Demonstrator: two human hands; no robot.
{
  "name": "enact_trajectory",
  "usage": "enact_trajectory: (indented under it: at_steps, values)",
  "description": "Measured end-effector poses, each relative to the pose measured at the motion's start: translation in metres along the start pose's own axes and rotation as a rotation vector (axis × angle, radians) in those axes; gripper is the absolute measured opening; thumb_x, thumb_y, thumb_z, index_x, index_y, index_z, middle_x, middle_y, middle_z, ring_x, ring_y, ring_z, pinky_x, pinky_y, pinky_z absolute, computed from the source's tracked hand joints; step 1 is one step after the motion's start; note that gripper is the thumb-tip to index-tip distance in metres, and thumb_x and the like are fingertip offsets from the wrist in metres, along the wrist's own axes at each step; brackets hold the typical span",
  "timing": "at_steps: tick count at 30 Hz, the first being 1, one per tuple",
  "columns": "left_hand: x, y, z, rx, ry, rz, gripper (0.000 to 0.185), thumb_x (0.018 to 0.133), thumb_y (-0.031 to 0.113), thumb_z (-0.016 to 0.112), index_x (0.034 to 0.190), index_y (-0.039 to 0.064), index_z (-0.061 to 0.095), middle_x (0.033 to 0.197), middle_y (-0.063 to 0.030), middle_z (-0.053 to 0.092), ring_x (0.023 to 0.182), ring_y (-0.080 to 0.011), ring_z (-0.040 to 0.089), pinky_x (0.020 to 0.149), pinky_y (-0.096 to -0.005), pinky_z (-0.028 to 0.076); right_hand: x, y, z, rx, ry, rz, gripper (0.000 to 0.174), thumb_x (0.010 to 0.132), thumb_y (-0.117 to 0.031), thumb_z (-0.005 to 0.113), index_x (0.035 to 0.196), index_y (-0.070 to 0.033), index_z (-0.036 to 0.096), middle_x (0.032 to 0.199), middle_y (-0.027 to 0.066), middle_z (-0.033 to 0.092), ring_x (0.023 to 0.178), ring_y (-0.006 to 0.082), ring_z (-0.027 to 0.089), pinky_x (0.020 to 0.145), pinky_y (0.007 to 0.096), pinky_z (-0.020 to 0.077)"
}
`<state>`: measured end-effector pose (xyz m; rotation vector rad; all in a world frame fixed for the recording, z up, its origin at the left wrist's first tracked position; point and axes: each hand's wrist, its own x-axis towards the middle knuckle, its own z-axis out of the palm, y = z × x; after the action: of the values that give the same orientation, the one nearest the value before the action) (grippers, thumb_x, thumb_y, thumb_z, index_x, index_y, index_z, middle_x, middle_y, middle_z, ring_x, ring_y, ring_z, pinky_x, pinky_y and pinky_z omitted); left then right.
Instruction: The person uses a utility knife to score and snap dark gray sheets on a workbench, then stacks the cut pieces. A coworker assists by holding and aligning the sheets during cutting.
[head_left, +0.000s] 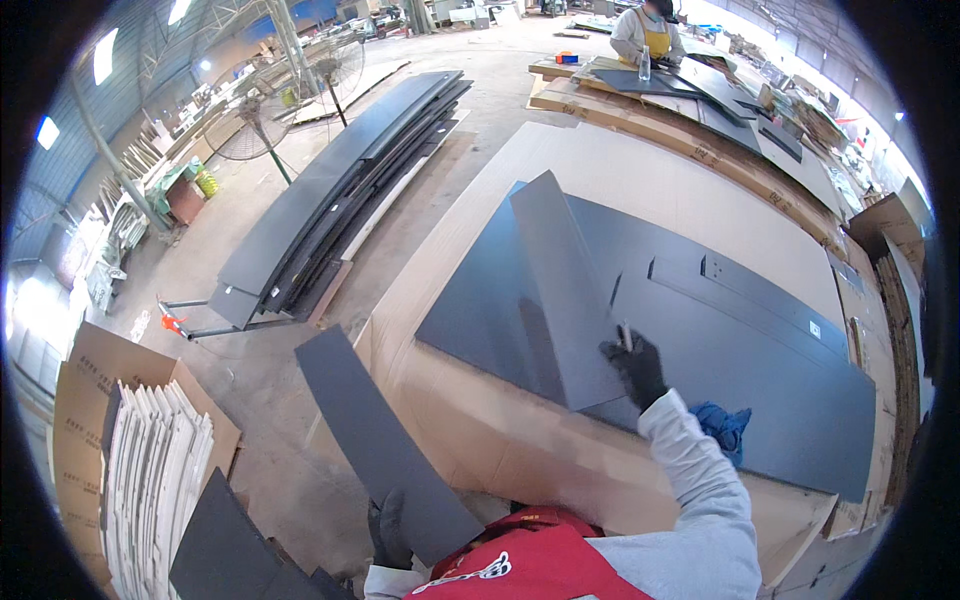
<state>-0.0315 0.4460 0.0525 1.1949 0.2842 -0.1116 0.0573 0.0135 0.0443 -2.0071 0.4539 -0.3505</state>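
Observation:
My left hand (390, 525), in a black glove, is closed on a long dark grey panel (375, 427) that stands tilted beside the work table. My right hand (637, 367), gloved in black too, holds a small light-coloured pen-like tool (628, 336) over the table. Near its fingers a second narrow grey panel (562, 292) lies slantwise on large dark panels (750, 375). A crumpled blue cloth (724, 427) lies just right of my right wrist. Two narrow dark strips (772, 300) rest along the far side of the large panels.
Cardboard (427, 390) covers the work table. A stack of long dark panels (337, 187) stands left of it, near fans (251, 109). White strips (154, 465) stand in a carton at lower left. Another person (649, 34) works at a panel-covered bench beyond the table.

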Motion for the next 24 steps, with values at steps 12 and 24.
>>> enact_trajectory:
  at_steps: [12,24]
  values:
    - [0.197,-0.019,0.13,0.054,-0.24,-0.238,0.038,0.086,0.019,0.062,0.118,0.001,0.053,0.107,-0.0101,0.06,0.096,-0.0217,0.058,0.085,-0.035,0.047,0.222,0.01,-0.172,-1.151,0.191,-0.491,0.038,0.077,-0.02,0.064,0.116,-0.018,0.061,0.092,0.0113,0.069,0.082,0.0277,0.067,0.073,0.0417,0.0508]
    - [0.262,-0.092,0.174,0.258,-0.121,-0.209,0.053,0.087,0.032,0.065,0.125,0.0,0.048,0.115,-0.01,0.057,0.099,-0.0211,0.055,0.086,-0.033,0.045,0.365,0.114,-0.197,-0.649,-0.308,-0.054,0.039,0.084,-0.015,0.059,0.122,-0.019,0.059,0.092,0.0115,0.067,0.072,0.0199,0.063,0.071,0.0336,0.051]
